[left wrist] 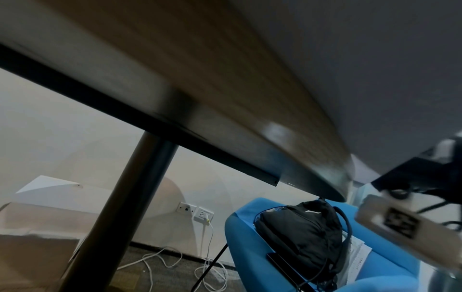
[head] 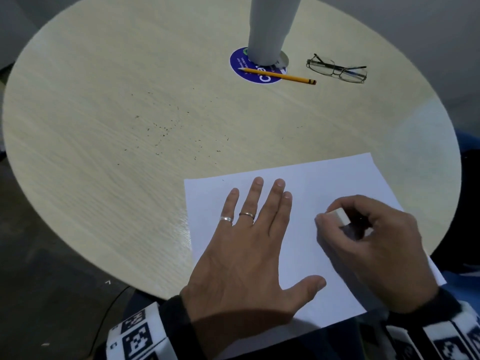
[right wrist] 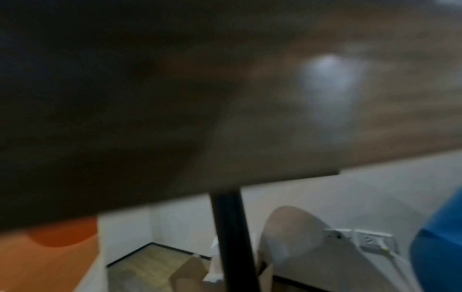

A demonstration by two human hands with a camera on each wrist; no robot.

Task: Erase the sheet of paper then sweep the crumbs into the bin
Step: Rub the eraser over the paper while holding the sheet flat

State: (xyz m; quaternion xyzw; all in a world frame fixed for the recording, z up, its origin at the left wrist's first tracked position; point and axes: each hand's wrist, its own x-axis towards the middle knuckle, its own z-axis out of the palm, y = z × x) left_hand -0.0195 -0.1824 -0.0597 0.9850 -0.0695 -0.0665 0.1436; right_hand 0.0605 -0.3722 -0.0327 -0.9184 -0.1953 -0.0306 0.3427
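A white sheet of paper (head: 306, 242) lies at the near right of the round wooden table (head: 130, 74), partly over its edge. My left hand (head: 246, 245) lies flat on the sheet with fingers spread, pressing it down. My right hand (head: 363, 242) grips a white eraser (head: 340, 215) against the paper's right half. Dark eraser crumbs (head: 166, 128) are scattered over the table's middle, left of the sheet. A tall white bin (head: 270, 27) stands at the far side. Both wrist views look under the table and show neither hand.
A yellow pencil (head: 278, 76) lies on a round blue sticker (head: 249, 71) by the bin. Folded glasses (head: 337, 70) rest to its right. Under the table stand a dark leg (left wrist: 120, 217) and a blue chair (left wrist: 250, 247) with a black backpack (left wrist: 300, 231).
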